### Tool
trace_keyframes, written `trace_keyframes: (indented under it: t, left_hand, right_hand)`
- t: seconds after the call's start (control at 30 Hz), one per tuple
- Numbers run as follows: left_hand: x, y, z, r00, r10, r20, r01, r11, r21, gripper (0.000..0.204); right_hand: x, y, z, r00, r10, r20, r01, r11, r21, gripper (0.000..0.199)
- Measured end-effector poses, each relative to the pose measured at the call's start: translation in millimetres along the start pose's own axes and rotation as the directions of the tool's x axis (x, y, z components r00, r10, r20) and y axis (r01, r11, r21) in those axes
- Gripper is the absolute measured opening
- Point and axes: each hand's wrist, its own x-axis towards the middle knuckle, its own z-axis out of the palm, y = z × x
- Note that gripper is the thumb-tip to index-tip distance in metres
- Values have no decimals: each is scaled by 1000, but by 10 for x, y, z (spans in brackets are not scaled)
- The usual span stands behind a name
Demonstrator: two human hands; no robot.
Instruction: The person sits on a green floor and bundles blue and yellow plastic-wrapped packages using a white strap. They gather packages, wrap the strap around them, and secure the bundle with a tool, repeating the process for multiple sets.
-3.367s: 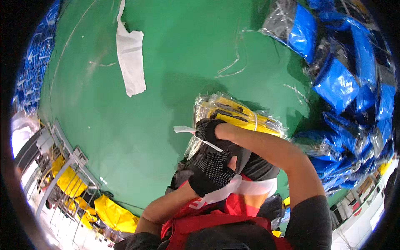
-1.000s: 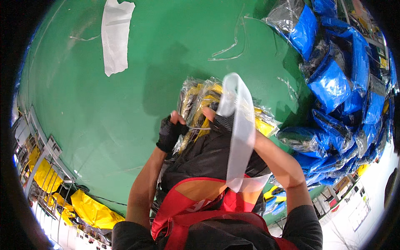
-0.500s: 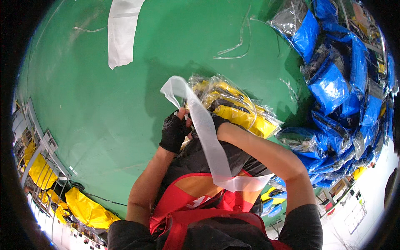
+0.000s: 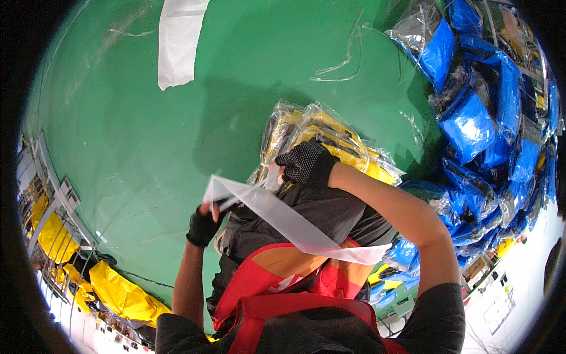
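Observation:
A stack of yellow and black packages (image 4: 348, 154) in clear plastic lies on the green floor in front of my knees. A long white translucent strip (image 4: 289, 224) loops across my lap, its far end draped over my right thigh. My left hand (image 4: 205, 227), in a black fingerless glove, pinches the strip left of my knee. My right hand (image 4: 306, 164), in a dotted black glove, is closed at the near edge of the stack, with a short white piece of strip showing at its fingers. The stack's underside is hidden.
Blue packages (image 4: 469, 127) in clear plastic are heaped along the right. A wide white sheet (image 4: 180, 44) and thin clear plastic strands (image 4: 348, 65) lie on the floor ahead. Yellow bags (image 4: 121, 292) and a metal rack (image 4: 50, 194) stand at the lower left.
My left hand has moved down and left, away from the stack, drawing the strip's loop along. My right hand now shows at the stack's near edge, no longer behind the strip.

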Motion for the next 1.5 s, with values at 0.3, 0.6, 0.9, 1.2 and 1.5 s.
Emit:
trace_keyframes:
  t: [0.3,0.6,0.9,1.2,1.5]
  left_hand:
    - [773,502,-469,985,154,-76,-155,988,2,29]
    - [1009,1066,712,985,168,-44,-172,902,-395,11]
    - [1074,993,625,982,108,154,16,765,-644,15]
    - [1237,1198,164,935,354,35,-347,886,307,12]
    - [1176,718,628,994,-97,54,104,632,-768,9]
  right_hand:
    - [52,-53,-183,969,-93,230,78,994,73,27]
    - [-80,53,-44,977,-210,45,195,955,224,22]
    - [27,-73,180,965,-57,-256,-27,949,-315,25]
    - [-34,18,193,937,-216,-274,28,830,-557,28]
    - [-76,-32,85,988,-125,-89,64,860,-505,28]
